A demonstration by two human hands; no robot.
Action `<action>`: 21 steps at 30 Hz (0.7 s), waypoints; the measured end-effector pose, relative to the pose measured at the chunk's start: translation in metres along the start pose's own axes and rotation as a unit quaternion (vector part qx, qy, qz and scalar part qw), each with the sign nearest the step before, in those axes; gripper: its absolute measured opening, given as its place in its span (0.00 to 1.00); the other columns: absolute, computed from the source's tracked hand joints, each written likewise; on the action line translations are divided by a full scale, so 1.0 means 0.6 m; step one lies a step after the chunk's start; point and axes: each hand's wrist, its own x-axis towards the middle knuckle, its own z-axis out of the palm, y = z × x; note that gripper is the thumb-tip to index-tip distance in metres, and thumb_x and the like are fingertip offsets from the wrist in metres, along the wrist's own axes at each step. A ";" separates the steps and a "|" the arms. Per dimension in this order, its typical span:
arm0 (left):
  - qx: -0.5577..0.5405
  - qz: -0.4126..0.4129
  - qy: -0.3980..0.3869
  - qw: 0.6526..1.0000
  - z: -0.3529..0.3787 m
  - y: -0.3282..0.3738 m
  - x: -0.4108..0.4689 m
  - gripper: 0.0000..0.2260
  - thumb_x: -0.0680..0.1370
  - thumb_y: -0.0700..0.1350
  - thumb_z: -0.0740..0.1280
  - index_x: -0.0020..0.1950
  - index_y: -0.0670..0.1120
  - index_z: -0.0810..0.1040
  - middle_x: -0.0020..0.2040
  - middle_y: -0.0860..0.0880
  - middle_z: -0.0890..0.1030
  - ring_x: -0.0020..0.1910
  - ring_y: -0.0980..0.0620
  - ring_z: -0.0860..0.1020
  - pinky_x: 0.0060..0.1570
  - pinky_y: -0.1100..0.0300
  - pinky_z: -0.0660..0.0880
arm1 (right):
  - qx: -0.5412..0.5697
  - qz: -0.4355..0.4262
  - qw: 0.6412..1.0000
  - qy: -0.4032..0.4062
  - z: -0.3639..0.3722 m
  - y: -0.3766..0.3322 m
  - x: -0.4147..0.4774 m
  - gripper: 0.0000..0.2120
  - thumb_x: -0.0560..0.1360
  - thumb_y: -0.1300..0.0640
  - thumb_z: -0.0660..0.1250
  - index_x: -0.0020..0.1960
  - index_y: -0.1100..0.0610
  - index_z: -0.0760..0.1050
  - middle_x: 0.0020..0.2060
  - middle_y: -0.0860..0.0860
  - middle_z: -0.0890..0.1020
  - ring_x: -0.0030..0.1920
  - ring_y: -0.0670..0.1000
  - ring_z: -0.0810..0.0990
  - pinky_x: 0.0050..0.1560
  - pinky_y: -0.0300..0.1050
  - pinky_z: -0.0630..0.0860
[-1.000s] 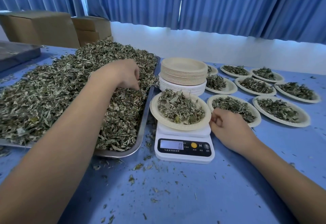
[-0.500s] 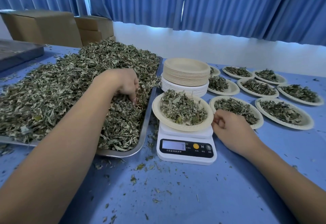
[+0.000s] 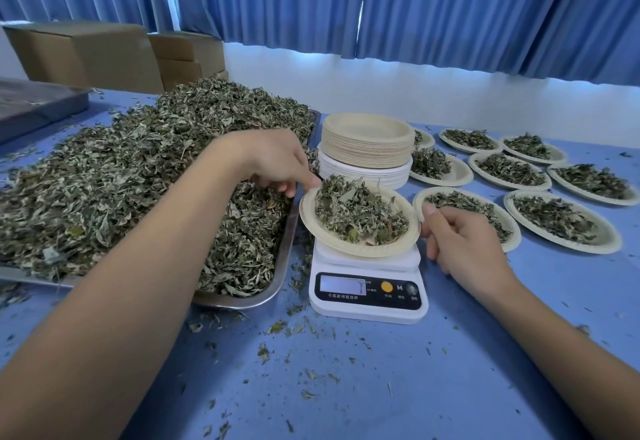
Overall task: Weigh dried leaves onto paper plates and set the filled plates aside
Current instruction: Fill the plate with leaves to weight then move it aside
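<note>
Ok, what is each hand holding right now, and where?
The right hand pinches the plate on the scale by its right rim. The left hand has its fingertips at the left rim; a grip there cannot be told.

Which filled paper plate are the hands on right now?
The leaf-filled plate over the white scale: left hand touches its left rim, right hand grips its right. The other filled plates lie untouched to the right.
</note>
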 end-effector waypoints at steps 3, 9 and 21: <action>0.043 -0.010 0.020 0.999 0.012 0.008 0.006 0.17 0.76 0.55 0.74 0.41 0.39 0.84 0.35 0.44 0.83 0.33 0.48 0.72 0.30 0.58 0.67 | 0.024 0.033 0.999 -0.021 0.001 -0.001 -0.001 0.21 0.82 0.46 0.64 0.38 0.61 0.76 0.26 0.54 0.81 0.22 0.49 0.72 0.30 0.47 0.73; 0.097 -0.026 0.036 0.994 0.032 0.016 0.010 0.20 0.72 0.57 0.77 0.36 0.40 0.83 0.27 0.50 0.78 0.29 0.49 0.74 0.36 0.58 0.71 | 0.099 0.084 0.990 -0.047 -0.002 -0.005 0.000 0.20 0.80 0.48 0.69 0.38 0.61 0.75 0.25 0.54 0.79 0.21 0.50 0.69 0.21 0.39 0.65; -0.110 -0.027 0.007 0.994 0.060 0.084 0.006 0.13 0.74 0.51 0.77 0.37 0.44 0.81 0.30 0.49 0.80 0.25 0.54 0.69 0.24 0.63 0.62 | 0.261 0.187 0.947 0.006 -0.064 -0.021 0.023 0.06 0.79 0.63 0.69 0.46 0.63 0.73 0.34 0.61 0.81 0.34 0.58 0.80 0.36 0.51 0.77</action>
